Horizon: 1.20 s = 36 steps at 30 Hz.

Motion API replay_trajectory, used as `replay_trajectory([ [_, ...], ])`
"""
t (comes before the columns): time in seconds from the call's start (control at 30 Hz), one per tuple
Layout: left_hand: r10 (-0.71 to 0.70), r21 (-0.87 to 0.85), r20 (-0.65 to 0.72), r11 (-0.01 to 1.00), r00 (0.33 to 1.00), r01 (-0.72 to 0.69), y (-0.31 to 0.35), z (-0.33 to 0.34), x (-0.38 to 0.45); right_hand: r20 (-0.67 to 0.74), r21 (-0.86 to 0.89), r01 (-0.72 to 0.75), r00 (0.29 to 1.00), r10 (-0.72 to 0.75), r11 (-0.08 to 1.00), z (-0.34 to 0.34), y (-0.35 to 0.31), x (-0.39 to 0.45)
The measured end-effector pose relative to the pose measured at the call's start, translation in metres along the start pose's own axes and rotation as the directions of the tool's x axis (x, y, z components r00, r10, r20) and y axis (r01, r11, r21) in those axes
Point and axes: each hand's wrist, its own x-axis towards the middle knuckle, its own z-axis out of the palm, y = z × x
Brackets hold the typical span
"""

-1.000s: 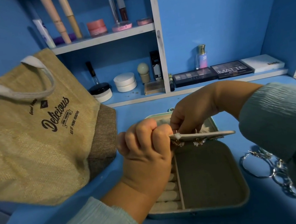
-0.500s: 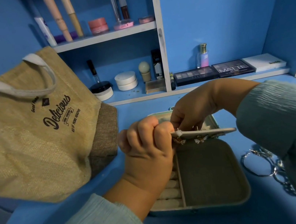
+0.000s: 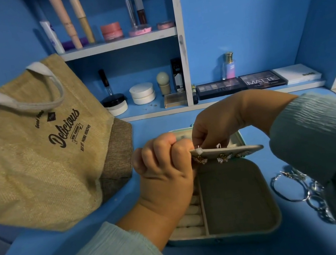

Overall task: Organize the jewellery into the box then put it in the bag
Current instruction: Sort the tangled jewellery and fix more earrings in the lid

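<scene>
Head view: both hands pinch earring panel.

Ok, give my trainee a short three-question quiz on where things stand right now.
1. True or false: the jewellery box lies open on the table.
2. Which of the hands holds the earring panel by its end? A) left hand B) right hand C) neither
3. Fill in: the loose silver hoops lie on the table to the ____ of the box, while the jute bag sits to its left.

Key: 1 true. 2 A; the right hand's fingers work at the earring posts on top of the panel. 3 right.
</scene>
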Motion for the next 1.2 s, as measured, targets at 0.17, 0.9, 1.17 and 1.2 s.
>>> replay_trajectory([
  [0.17, -0.017, -0.008, -0.018, 1.000, 1.000, 0.017, 0.001, 0.000, 0.001, -0.020, -0.029, 0.002, 1.000, -0.002, 1.000, 0.000, -0.001, 0.001],
  [0.9, -0.007, 0.036, 0.001, 0.999, 1.000, 0.007, -0.001, 0.001, 0.001, -0.056, 0.007, -0.019, 0.998, 0.019, 1.000, 0.004, 0.000, -0.002],
  [1.17, 0.011, 0.028, -0.016, 1.000, 1.000, -0.011, 0.001, 0.002, 0.008, -0.185, 0.019, -0.033, 0.982, 0.036, 0.999, 0.008, 0.003, -0.013],
  [1.2, 0.014, 0.025, -0.018, 1.000, 1.000, -0.013, 0.001, 0.001, 0.009, -0.189, 0.032, -0.036, 0.981, 0.041, 0.999, 0.008, 0.002, -0.016],
])
